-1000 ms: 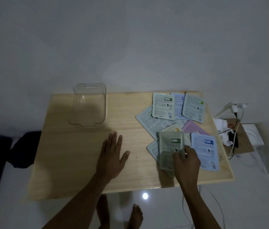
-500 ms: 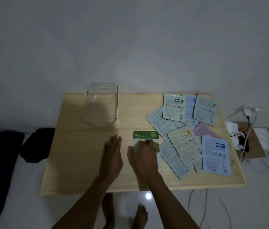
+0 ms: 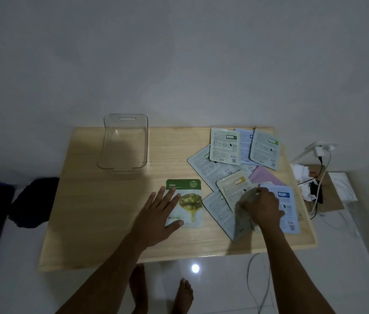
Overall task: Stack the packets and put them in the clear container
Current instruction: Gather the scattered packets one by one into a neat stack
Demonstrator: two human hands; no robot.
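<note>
Dim light falls on a pale wooden table (image 3: pixel 111 223) against a plain wall. Face up on it lies the green Olive packet (image 3: pixel 189 200), with the left hand (image 3: pixel 156 219) spread flat, fingers apart, resting on its left part. Just to the right lies the scattered heap of packets (image 3: pixel 229 159), overlapping one another; the right hand (image 3: pixel 261 207) is curled over them, fingers bent onto a pale packet (image 3: pixel 235 189), though whether it grips one cannot be told. Well behind the left hand stands the clear container (image 3: pixel 124 143), upright near the table's far edge.
</note>
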